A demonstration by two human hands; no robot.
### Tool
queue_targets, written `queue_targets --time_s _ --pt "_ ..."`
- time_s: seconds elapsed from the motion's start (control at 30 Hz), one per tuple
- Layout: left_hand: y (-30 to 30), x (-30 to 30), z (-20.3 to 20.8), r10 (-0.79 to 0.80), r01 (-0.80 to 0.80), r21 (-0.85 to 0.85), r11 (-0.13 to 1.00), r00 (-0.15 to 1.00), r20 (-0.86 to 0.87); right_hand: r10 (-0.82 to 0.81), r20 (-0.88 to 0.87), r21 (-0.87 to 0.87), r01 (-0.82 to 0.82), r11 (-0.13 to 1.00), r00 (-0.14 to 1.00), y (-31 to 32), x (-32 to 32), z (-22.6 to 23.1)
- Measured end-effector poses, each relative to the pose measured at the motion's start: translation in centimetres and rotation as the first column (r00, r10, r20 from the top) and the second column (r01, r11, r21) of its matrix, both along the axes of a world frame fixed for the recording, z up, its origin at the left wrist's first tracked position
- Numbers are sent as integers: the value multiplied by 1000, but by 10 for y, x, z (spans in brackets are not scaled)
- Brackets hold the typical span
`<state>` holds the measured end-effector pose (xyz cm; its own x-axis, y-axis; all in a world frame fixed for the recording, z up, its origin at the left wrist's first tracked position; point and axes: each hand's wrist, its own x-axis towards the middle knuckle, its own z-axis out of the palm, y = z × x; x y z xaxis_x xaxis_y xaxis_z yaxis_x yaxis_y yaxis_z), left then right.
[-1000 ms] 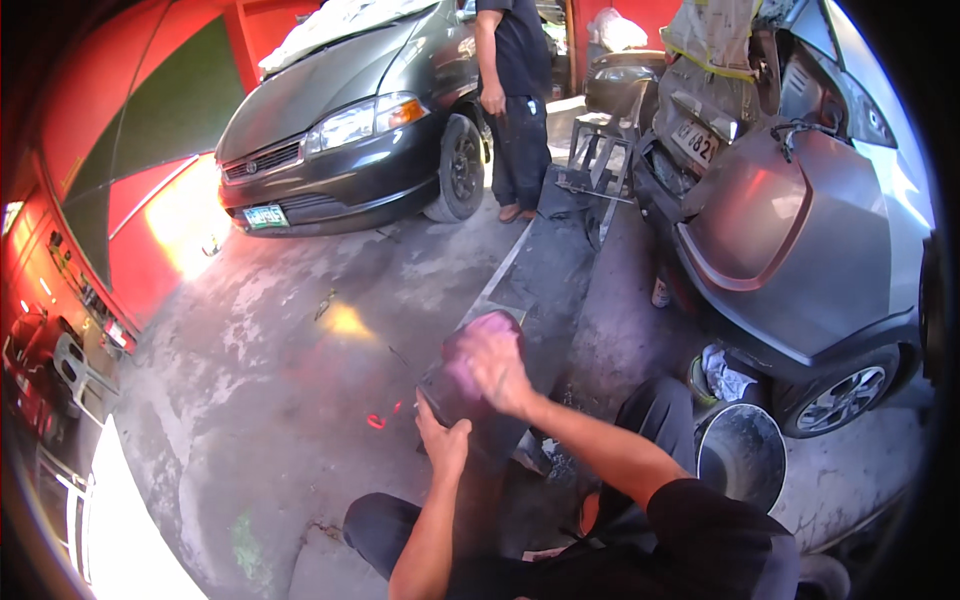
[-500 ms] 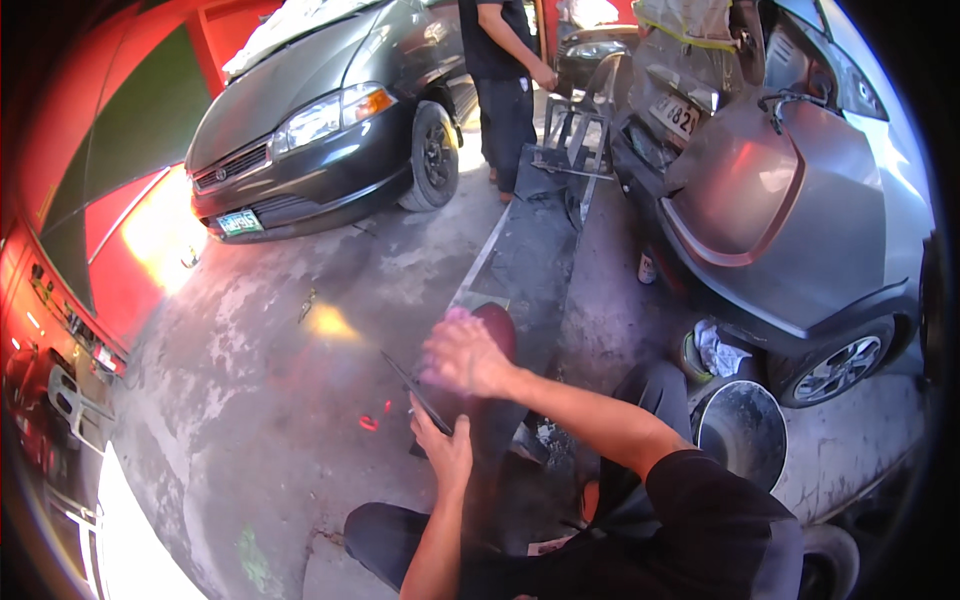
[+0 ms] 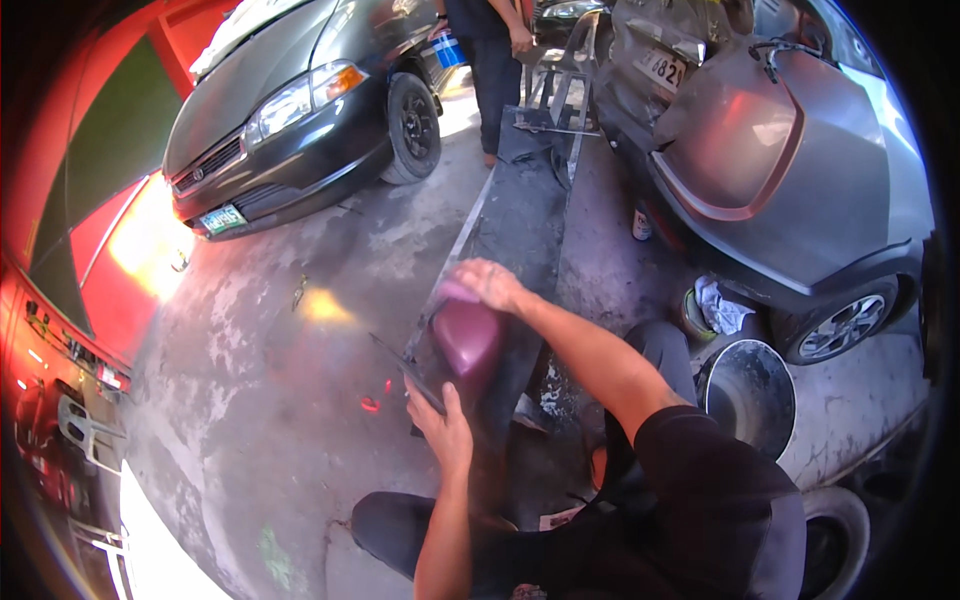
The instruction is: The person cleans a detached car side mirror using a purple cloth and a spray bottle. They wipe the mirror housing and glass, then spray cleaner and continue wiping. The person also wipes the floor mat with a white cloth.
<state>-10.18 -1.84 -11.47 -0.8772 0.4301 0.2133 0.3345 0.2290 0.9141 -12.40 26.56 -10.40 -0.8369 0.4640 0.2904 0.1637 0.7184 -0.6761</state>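
Note:
A glossy maroon piece [image 3: 466,338] with a rounded, pointed shape stands out before me, over the dark plank. At its far end my right hand [image 3: 488,284] is bent over a pinkish pad [image 3: 456,291], which presses against the maroon surface. My left hand [image 3: 440,420] grips a thin dark strip [image 3: 408,374] near the piece's left side, thumb on one side and fingers on the other. Whether strip and maroon piece are joined I cannot tell.
A long dark plank [image 3: 515,220] runs away from me. Beside my right knee stands a bucket [image 3: 748,400], with a white cloth [image 3: 722,306] near it. Dark car [image 3: 290,120] at left, damaged grey car [image 3: 780,190] at right. Another person [image 3: 490,70] holds a blue can [image 3: 448,49].
My right hand has moved farther away along the maroon piece, uncovering its near part. My left hand stays nearly in place. The other person's blue can has come into view.

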Motion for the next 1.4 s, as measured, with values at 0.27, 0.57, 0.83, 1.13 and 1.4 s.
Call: queue_targets --time_s 0.27,0.57,0.83,1.13,1.4 --pt "5 -17 -14 37 -39 -45 998 999 -37 193 -241 582 -17 813 951 -64 16 -17" --pt "4 -36 -21 -93 55 203 978 979 181 150 -343 -521 -321 791 927 -169 82 21" --pt "14 -26 -35 -39 36 240 970 999 8 118 -373 -231 -216 949 920 -213 30 14" --pt "12 -19 -14 44 -44 98 994 999 3 120 -495 -673 -467 574 860 -150 -43 21" --pt "5 -32 -37 -135 68 364 929 977 162 -140 -208 -527 10 850 968 -208 67 5"
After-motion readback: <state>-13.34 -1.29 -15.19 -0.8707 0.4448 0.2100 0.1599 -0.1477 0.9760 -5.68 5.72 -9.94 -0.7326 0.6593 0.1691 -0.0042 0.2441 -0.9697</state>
